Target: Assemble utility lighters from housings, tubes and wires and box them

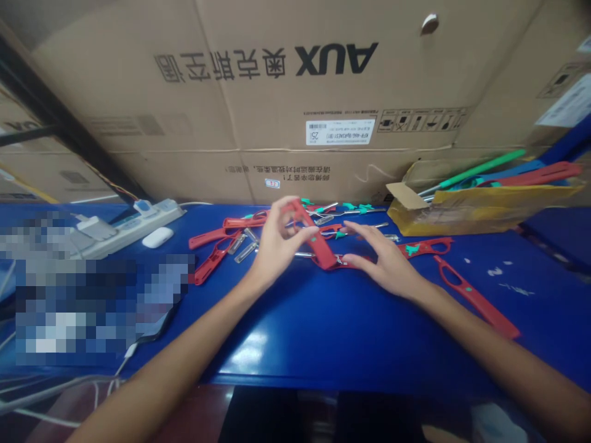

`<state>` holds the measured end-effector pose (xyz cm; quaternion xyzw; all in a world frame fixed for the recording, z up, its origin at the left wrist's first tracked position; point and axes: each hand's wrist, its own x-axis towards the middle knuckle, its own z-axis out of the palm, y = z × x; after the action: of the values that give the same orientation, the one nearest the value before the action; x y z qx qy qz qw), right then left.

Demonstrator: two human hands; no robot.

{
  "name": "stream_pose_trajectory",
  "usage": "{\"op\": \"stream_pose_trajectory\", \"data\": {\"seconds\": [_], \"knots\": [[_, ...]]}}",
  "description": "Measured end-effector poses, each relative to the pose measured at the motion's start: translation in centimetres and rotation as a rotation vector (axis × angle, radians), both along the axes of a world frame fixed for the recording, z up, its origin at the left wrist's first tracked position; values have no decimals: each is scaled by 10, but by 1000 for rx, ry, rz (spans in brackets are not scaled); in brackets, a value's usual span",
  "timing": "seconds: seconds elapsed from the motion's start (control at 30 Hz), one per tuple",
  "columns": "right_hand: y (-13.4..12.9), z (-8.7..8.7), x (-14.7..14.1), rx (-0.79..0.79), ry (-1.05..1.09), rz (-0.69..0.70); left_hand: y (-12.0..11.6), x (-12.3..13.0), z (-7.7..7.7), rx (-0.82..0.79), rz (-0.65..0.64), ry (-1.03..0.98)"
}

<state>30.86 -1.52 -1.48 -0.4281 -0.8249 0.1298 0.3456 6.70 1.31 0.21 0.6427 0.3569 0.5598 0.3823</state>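
Note:
My left hand (pixel 282 237) grips a red plastic lighter casing (pixel 322 247) at its upper, looped end; the casing tilts down to the right above the table. Just right of it, my right hand (pixel 385 261) is open, thumb and fingers apart, over a red piece it partly hides. Under and behind the hands lie metal tubes, green triggers (pixel 355 208) and small clear parts (pixel 246 253). More red casings (pixel 215 261) are left of my left hand. One casing with a green trigger (pixel 427 247) lies right of my right hand, another casing (pixel 480 298) beyond my right forearm.
A yellow-taped cardboard box (pixel 462 212) at the back right holds red, blue and green long lighters. Large cartons (pixel 258 123) wall off the back. At left are a power strip (pixel 133 224), a white earbud case (pixel 157 237), cables and a blurred-out area on the blue table (pixel 286 338).

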Motion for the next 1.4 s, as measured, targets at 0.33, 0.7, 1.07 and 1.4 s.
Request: {"op": "stream_pose_trajectory", "data": {"seconds": [0.33,0.7,1.07,1.4], "knots": [[0,3,6,117,-108,-17,-3,7,-10,-206,-170,-142],[6,22,28,27,-178,61,11,-11,-19,32,-82,500],[7,15,28,-113,-278,116,21,-30,-11,318,-180,1002],[6,7,28,-125,-353,124,22,-30,-14,308,-191,1057]]}}
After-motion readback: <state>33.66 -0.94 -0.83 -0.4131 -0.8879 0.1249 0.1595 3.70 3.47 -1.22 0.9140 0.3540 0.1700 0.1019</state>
